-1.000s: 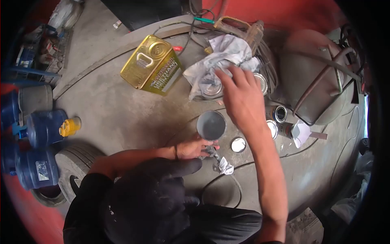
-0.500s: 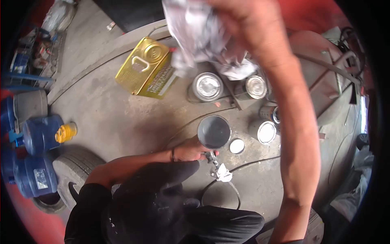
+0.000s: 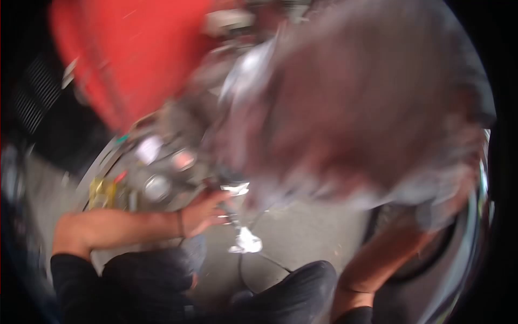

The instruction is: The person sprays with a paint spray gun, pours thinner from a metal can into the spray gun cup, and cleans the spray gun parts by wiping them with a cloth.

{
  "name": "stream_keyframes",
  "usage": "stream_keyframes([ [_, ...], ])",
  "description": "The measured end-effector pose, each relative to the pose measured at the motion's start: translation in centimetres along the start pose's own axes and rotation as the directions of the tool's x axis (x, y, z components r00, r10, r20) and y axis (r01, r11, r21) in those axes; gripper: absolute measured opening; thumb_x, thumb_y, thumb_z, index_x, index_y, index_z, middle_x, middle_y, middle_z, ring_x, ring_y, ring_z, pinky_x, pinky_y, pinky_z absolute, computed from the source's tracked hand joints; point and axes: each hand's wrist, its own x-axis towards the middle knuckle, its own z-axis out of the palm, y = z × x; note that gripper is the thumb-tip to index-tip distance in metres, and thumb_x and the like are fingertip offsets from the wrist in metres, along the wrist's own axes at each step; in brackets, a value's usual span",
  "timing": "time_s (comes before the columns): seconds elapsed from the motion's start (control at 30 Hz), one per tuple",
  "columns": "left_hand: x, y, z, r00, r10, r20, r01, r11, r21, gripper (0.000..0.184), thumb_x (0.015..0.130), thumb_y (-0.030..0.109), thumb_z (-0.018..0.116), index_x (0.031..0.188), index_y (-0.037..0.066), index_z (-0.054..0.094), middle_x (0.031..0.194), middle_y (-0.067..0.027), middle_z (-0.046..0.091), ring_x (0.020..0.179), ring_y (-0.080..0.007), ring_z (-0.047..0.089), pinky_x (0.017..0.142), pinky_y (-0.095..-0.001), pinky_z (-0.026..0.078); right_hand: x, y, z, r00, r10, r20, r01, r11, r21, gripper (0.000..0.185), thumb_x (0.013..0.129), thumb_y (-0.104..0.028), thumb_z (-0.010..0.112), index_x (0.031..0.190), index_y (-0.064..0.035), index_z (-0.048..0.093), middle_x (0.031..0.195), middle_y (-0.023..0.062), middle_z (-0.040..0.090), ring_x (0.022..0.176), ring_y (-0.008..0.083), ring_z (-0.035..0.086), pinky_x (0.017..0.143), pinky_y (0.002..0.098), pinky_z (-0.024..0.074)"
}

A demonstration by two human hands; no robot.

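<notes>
My left hand is closed round a spray gun in the middle of the view. Its dark cup is partly covered by a large, smeared rag. A white piece sits at the gun's lower end, where a hose runs down. The rag, reddish-brown with whitish edges, fills the upper right close to the camera. My right hand is raised at the far right, holding the rag; its fingers are blurred and largely covered.
Beyond my left forearm stand a yellow-gold can and a round metal tin. Another tin and a white lid-like shape are farther back. A red panel rises at upper left. The hose crosses the floor between my knees.
The view has swung to the right, so the cans appear farther left. My right hand has moved from the top to the far right, and the rag now spreads wide. My left hand keeps the spray gun.
</notes>
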Motion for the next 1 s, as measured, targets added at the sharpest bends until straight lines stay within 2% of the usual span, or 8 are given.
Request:
stream_keyframes([
  [0.17, 6.1, 0.3, 7.4, 0.993, -0.056, -0.107, 0.067, 0.993, 0.1, 0.047, 0.103, 0.036, 0.069, 0.139, 0.014, 0.049, 0.124, -0.008, 0.064, 0.112, -0.0276, 0.067, 0.102, -0.0534, 0.056, -7.2, -1.6, -10.8, 0.841, 0.487, 0.237, -0.344, 0.818, -0.46, 0.034, 0.079, 0.001, 0.088, 0.105, -0.0022, 0.066, 0.1, 0.0055, 0.065, 0.087, 0.0123, 0.063, 0.072, 0.0296, 0.0512],
  [0.23, 8.1, -0.6, 9.9, 0.994, -0.058, -0.095, 0.072, 0.986, 0.15, 0.05, 0.1, 0.037, 0.072, 0.138, 0.015, 0.047, 0.121, -0.0076, 0.062, 0.107, -0.0257, 0.066, 0.097, -0.0512, 0.056, -10.6, -1.8, -12.5, 0.798, 0.594, 0.105, -0.414, 0.666, -0.621, 0.025, 0.082, -0.002, 0.087, 0.101, -0.0038, 0.07, 0.091, 0.0065, 0.068, 0.075, 0.0151, 0.068, 0.068, 0.0313, 0.0538],
  [0.37, 10.1, -5.0, 15.8, 0.998, -0.03, -0.061, 0.044, 0.969, 0.243, 0.059, 0.095, 0.039, 0.078, 0.136, 0.017, 0.042, 0.114, -0.0061, 0.058, 0.098, -0.0218, 0.065, 0.09, -0.0475, 0.056, -12.0, -4.9, -17.1, 0.802, 0.597, -0.015, -0.315, 0.402, -0.86, 0.023, 0.085, -0.01, 0.083, 0.106, -0.0121, 0.075, 0.104, 0.0131, 0.071, 0.092, 0.0356, 0.074, 0.079, 0.0437, 0.0598],
  [0.47, 12.5, -9.2, 17.3, 0.999, -0.042, 0.034, 0.032, 0.97, 0.243, 0.063, 0.094, 0.035, 0.08, 0.134, 0.012, 0.038, 0.114, -0.0083, 0.059, 0.091, -0.0204, 0.066, 0.082, -0.044, 0.058, -10.2, -7.0, -18.6, 0.928, 0.343, -0.146, -0.273, 0.357, -0.894, 0.027, 0.083, 0.002, 0.081, 0.108, -0.0087, 0.077, 0.107, 0.0117, 0.07, 0.089, 0.0307, 0.073, 0.077, 0.0389, 0.0595],
  [0.57, 13.5, -11.1, 19.9, 0.992, 0.009, 0.123, -0.038, 0.972, 0.232, 0.063, 0.091, 0.033, 0.083, 0.126, 0.006, 0.038, 0.106, -0.0097, 0.062, 0.08, -0.0186, 0.067, 0.071, -0.0388, 0.059, -7.6, -8.7, -18.4, 0.977, 0.198, -0.078, -0.119, 0.203, -0.972, 0.031, 0.082, 0.008, 0.08, 0.109, -0.0073, 0.077, 0.106, 0.0091, 0.069, 0.091, 0.0238, 0.073, 0.077, 0.034, 0.0591],
  [0.77, 14.0, -9.1, 22.2, 0.975, -0.145, 0.171, 0.1, 0.964, 0.247, 0.05, 0.092, 0.025, 0.082, 0.117, 0.001, 0.045, 0.095, -0.0101, 0.065, 0.074, -0.0202, 0.071, 0.067, -0.0363, 0.061, -9.4, -5.0, -15.6, 0.947, 0.31, 0.081, 0.021, 0.192, -0.981, 0.033, 0.081, 0.007, 0.08, 0.108, -0.0103, 0.079, 0.108, 0.0087, 0.071, 0.087, 0.0244, 0.075, 0.073, 0.0358, 0.0613],
  [0.93, 14.5, -8.9, 22.2, 0.97, -0.101, 0.222, 0.051, 0.974, 0.22, 0.029, 0.097, 0.026, 0.075, 0.108, 0.002, 0.063, 0.085, -0.0071, 0.069, 0.07, -0.0181, 0.071, 0.064, -0.035, 0.059, -16.2, 1.2, -15.0, 0.601, 0.778, 0.182, -0.188, 0.359, -0.914, 0.026, 0.085, -0.002, 0.075, 0.11, -0.0084, 0.079, 0.109, 0.0106, 0.073, 0.093, 0.0322, 0.074, 0.079, 0.043, 0.0602],
  [1.0, 14.7, -9.6, 21.8, 0.96, -0.15, 0.237, 0.095, 0.969, 0.229, 0.025, 0.099, 0.028, 0.073, 0.107, 0.005, 0.067, 0.082, -0.0044, 0.069, 0.07, -0.0165, 0.07, 0.063, -0.0345, 0.059, -15.7, 1.5, -14.9, 0.468, 0.857, 0.217, -0.2, 0.341, -0.918, 0.028, 0.093, -0.009, 0.067, 0.118, -0.0066, 0.078, 0.116, 0.0114, 0.073, 0.104, 0.0342, 0.067, 0.095, 0.0438, 0.0547],
])
